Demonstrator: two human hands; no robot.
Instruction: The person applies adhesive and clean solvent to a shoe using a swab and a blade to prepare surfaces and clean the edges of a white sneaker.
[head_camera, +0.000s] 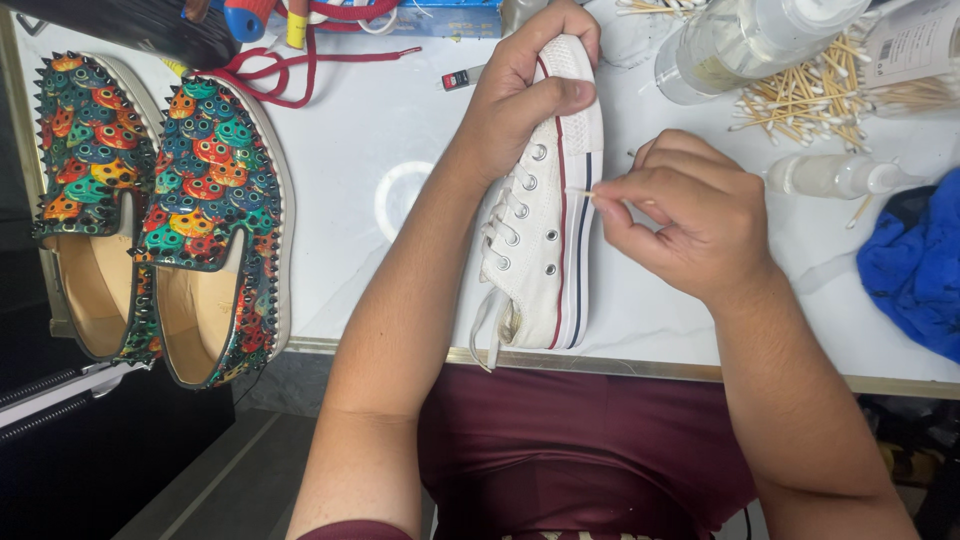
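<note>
L hand (525, 95) grips white sneaker (545, 215) at toe; R hand (690, 215) pinches cotton swab (583, 193) vs sole edge

2 multicoloured spiked loafers (160, 215) are lying side by side at the white table's (350, 130) left edge, a red lace (290, 70) curling above them. Cotton swabs (800, 95) are lying heaped beside a clear bottle (835, 177) and blue cloth (915, 260).

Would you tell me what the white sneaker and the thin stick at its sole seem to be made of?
White sneaker: likely matte canvas, with metal-looking eyelets and a smooth, probably rubber sole strip. Thin stick in the right hand: pale, wood-like, probably a cotton swab.
</note>
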